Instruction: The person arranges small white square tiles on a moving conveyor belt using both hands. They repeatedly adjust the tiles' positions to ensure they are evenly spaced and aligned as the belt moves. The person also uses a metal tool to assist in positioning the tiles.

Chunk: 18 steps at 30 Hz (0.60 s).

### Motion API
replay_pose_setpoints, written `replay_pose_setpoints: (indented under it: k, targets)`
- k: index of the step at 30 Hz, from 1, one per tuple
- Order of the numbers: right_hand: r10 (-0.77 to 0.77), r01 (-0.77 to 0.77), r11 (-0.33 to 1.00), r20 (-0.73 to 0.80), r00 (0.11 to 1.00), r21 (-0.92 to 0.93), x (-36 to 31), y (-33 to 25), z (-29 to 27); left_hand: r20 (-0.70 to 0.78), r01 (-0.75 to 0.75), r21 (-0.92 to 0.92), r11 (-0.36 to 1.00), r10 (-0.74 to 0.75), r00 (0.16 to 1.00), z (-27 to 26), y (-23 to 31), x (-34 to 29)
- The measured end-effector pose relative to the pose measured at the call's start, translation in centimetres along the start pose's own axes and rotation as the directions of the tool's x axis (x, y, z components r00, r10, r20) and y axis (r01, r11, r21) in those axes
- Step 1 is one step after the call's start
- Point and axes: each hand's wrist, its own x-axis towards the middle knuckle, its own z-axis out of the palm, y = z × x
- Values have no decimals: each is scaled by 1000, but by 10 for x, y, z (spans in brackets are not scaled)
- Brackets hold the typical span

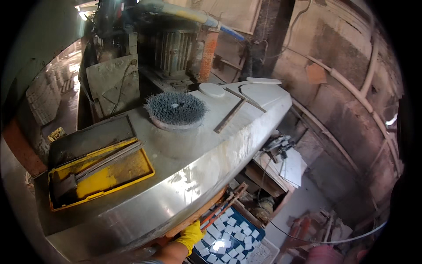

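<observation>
My left hand [191,235], in a yellow glove, is below the front edge of the metal bench [176,185]. Its fingers look curled at the near end of a long, thin red-orange metal bar [225,210], partly hidden by the glove. Right beside it, a dark blue tray [233,215] holds many small white square pieces [228,237] lying in what looks like water. My right hand is out of view.
On the bench lie an open yellow toolbox [114,178] with a hammer [68,185], a round grey bristle brush [176,108], a white disc [212,90] and flat strips [231,115]. A hose [334,241] crosses the floor near rubble and a pink bucket [326,255].
</observation>
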Motion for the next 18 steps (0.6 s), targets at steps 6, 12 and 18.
replay_pose_setpoints:
  k: [6,12,18]
  targets:
    - [57,-51,993,-56,997,105,-83,87,35,-143,-146,98,984,159,977,12,-7,-25]
    - [20,-11,982,-48,999,188,-131,159,62,121,-577,-174,798,599,791,-3,-23,-132]
    - [-125,120,988,-48,991,-99,-171,95,74,377,-413,-291,863,500,780,-101,-122,-287]
